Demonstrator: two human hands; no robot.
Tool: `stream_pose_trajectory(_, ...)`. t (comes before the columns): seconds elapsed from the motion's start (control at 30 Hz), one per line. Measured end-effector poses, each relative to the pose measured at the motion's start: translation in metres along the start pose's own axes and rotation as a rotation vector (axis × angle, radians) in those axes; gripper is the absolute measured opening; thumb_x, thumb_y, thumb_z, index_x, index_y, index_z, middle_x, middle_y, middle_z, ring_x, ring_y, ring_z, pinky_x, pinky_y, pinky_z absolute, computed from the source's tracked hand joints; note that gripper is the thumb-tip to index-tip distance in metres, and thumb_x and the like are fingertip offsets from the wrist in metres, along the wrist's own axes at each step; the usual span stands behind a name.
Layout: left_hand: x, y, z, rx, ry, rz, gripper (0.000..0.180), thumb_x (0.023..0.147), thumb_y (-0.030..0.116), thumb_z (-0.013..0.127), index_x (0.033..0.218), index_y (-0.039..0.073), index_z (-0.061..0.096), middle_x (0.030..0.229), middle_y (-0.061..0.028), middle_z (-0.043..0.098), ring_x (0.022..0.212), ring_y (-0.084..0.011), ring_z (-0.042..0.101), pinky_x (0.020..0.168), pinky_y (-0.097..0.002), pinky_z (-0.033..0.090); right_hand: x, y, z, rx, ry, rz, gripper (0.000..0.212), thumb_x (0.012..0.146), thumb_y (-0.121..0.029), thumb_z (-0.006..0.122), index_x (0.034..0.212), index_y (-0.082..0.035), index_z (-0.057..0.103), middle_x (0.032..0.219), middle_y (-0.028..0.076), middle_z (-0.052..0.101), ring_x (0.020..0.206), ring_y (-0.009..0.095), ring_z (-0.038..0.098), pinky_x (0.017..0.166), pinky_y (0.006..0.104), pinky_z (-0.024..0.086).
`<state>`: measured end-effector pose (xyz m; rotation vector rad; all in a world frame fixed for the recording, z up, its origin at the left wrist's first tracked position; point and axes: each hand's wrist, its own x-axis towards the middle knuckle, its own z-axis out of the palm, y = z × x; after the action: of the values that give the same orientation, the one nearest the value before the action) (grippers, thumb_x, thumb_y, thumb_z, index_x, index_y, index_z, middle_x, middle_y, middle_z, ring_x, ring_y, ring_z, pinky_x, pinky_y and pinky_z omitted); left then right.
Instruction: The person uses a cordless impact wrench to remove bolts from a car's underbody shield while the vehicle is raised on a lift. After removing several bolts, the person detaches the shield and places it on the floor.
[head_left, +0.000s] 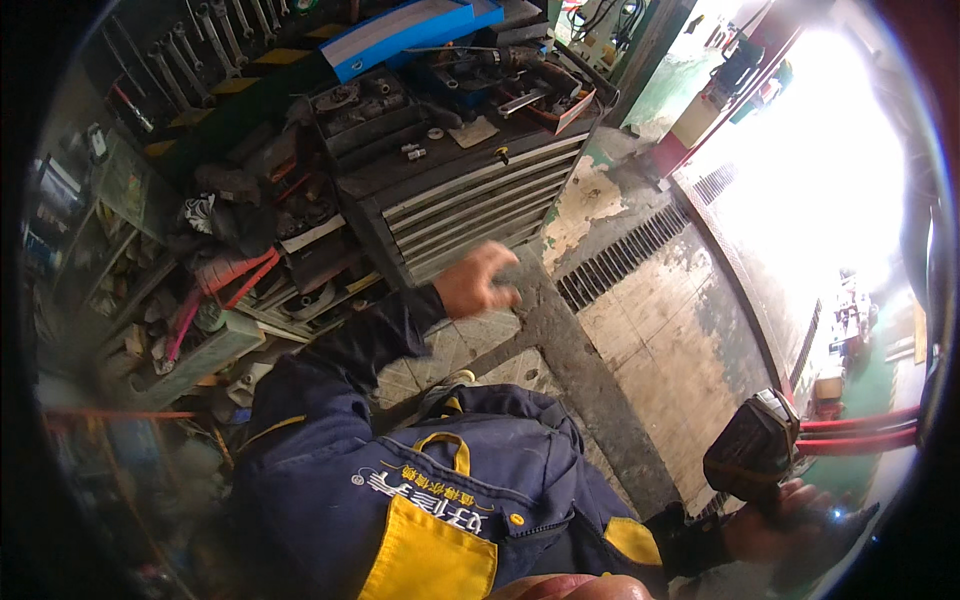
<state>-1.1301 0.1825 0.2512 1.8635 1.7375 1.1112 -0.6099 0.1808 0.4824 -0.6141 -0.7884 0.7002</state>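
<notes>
My left hand [479, 281] reaches out in front of the drawers of a dark tool chest [470, 215]. Its fingers are bent and apart, with nothing between them. At the lower right, my right hand [775, 525] is closed around a dark cordless power tool. The tool's block-shaped battery pack [748, 450] sticks up above the hand. The rest of the tool is partly hidden by the hand and lost in the dark rim of the picture, so its exact kind does not show.
Atop the chest lie a blue tray [400, 38], an orange-edged box [565, 108] and loose metal parts. Wrenches [220, 40] hang at the upper left above cluttered shelves [215, 345]. A floor grate [625, 255] crosses the worn floor. Red hoses [860, 430] run at the right.
</notes>
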Motion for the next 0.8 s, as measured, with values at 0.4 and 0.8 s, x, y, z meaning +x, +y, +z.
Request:
stream_pose_trajectory(0.4, 0.068, -0.137, -0.13, 0.712, 0.15, -0.298, 0.04, 0.097, 0.015, 0.066, 0.136, 0.01, 0.06, 0.129, -0.0138, 0.06, 0.117, -0.0365, 0.061, 0.095, -0.0488, 0.055, -0.021, -0.025, -0.042, -0.134, -0.292, -0.127, 0.07, 0.101, -0.035, 0.058, 0.158, -0.005, 0.031, 0.09, 0.005, 0.048, 0.081, 0.015, 0.044, 0.08, 0.0312, 0.039)
stream_pose_trajectory(0.8, 0.071, -0.137, -0.126, 0.723, 0.156, -0.286, 0.015, 0.094, 0.01, 0.067, 0.108, 0.009, 0.068, 0.111, -0.0123, 0.058, 0.103, -0.0362, 0.063, 0.084, -0.049, 0.056, -0.06, -0.038, -0.044, -0.268, -0.278, -0.129, 0.075, 0.099, -0.039, 0.063, 0.157, -0.003, 0.032, 0.087, 0.003, 0.051, 0.079, 0.013, 0.045, 0.079, 0.031, 0.038)
